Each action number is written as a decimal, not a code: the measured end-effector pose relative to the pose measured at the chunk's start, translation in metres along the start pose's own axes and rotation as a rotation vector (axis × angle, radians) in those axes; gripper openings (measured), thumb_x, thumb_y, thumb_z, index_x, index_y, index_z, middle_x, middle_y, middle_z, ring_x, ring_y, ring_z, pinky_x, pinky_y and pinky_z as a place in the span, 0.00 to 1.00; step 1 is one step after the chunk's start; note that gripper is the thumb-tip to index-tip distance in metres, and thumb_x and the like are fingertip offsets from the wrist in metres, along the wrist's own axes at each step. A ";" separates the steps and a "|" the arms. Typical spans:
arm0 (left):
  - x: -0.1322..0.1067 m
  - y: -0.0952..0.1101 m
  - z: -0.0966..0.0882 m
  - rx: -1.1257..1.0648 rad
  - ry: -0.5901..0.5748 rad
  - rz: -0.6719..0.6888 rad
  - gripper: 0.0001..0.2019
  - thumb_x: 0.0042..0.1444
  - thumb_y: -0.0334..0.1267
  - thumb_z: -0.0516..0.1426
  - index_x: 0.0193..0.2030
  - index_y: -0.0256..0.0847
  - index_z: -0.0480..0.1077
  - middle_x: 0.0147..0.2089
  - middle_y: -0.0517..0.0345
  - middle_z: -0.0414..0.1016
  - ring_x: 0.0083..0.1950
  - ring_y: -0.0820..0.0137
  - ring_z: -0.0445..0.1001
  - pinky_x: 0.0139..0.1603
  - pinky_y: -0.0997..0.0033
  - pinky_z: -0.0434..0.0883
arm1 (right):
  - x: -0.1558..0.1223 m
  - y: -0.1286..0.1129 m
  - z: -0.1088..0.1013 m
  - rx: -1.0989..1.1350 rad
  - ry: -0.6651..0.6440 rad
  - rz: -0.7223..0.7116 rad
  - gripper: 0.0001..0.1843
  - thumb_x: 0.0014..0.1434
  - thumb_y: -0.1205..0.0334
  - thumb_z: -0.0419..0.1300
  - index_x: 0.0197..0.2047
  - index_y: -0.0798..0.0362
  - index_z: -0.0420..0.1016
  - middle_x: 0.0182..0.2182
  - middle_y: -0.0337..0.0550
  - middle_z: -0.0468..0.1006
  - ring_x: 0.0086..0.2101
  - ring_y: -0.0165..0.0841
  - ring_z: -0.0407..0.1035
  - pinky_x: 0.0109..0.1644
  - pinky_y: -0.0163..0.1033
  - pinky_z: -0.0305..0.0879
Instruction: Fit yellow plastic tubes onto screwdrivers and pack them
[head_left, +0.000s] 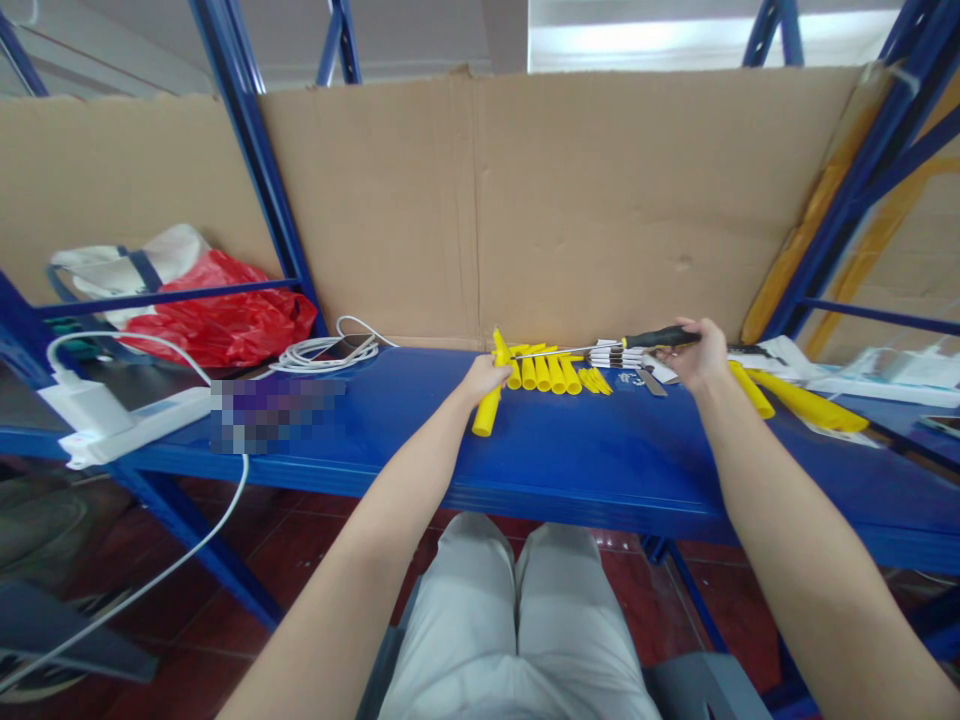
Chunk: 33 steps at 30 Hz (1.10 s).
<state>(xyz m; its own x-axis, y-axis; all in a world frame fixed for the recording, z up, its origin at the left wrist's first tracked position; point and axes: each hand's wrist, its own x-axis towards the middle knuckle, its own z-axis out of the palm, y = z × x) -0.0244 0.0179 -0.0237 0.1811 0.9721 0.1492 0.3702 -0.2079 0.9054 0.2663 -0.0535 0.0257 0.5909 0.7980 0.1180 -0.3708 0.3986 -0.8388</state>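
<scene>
Evidently, the two hands work as a pair over the blue shelf (600, 455). The left hand (486, 378) has its fingers clamped round the middle of a yellow tube (487, 415), its wide end near and its narrow end far, perhaps to steady it while leaving both ends free. The right hand (703, 355) grips a screwdriver (661, 337) by the black handle, fingers closed on its right end, so the shaft lies sideways, pointing left at the tube. Whether the tip touches the tube or goes into it, I cannot tell.

Just right of the held tube, a row of yellow tubes (551, 375) lies side by side, wide ends near, presumably to keep them sorted and within reach. Small yellow pieces (595, 381) sit at its right end; beyond them are black-and-white strips (611, 355) and a flat metal piece (651, 382). Longer yellow pieces (814, 402) lie right of the right hand, probably set aside to leave working room.
</scene>
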 end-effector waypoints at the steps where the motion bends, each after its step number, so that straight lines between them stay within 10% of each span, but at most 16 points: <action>1: 0.001 0.000 0.000 -0.002 -0.002 0.001 0.10 0.44 0.23 0.52 0.18 0.39 0.63 0.13 0.66 0.61 0.15 0.76 0.62 0.22 0.76 0.66 | 0.002 0.001 -0.001 -0.013 -0.007 -0.002 0.09 0.59 0.70 0.48 0.29 0.51 0.65 0.21 0.38 0.66 0.17 0.27 0.58 0.17 0.32 0.59; 7: 0.003 -0.002 0.001 -0.003 -0.007 -0.012 0.08 0.44 0.23 0.52 0.22 0.37 0.68 0.12 0.67 0.61 0.14 0.77 0.62 0.22 0.76 0.66 | 0.017 0.011 -0.009 -0.080 -0.037 -0.044 0.11 0.54 0.60 0.62 0.31 0.48 0.60 0.19 0.30 0.59 0.13 0.23 0.48 0.11 0.29 0.46; 17: -0.001 0.002 0.001 0.005 -0.007 -0.013 0.09 0.46 0.23 0.52 0.20 0.38 0.65 0.12 0.67 0.60 0.14 0.77 0.61 0.22 0.76 0.65 | 0.008 0.003 -0.003 -0.015 -0.072 -0.017 0.02 0.56 0.64 0.55 0.31 0.50 0.65 0.21 0.37 0.66 0.18 0.27 0.57 0.18 0.32 0.59; 24: 0.002 -0.001 0.002 -0.019 -0.010 -0.004 0.09 0.46 0.23 0.52 0.20 0.38 0.64 0.12 0.67 0.61 0.13 0.78 0.60 0.20 0.77 0.64 | 0.017 0.008 -0.008 -0.076 -0.029 -0.070 0.12 0.61 0.54 0.56 0.29 0.50 0.65 0.18 0.33 0.61 0.12 0.23 0.45 0.11 0.30 0.43; 33: 0.005 -0.004 0.002 -0.039 0.003 0.004 0.08 0.44 0.23 0.54 0.20 0.38 0.64 0.12 0.67 0.61 0.14 0.79 0.60 0.19 0.79 0.62 | 0.004 -0.001 -0.002 0.023 -0.051 -0.008 0.11 0.61 0.65 0.48 0.28 0.49 0.65 0.20 0.38 0.67 0.16 0.27 0.59 0.14 0.31 0.58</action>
<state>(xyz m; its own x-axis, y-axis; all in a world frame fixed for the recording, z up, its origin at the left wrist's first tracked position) -0.0234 0.0238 -0.0276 0.1799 0.9716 0.1535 0.3341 -0.2072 0.9195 0.2704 -0.0517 0.0256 0.5571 0.8165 0.1516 -0.3828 0.4145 -0.8256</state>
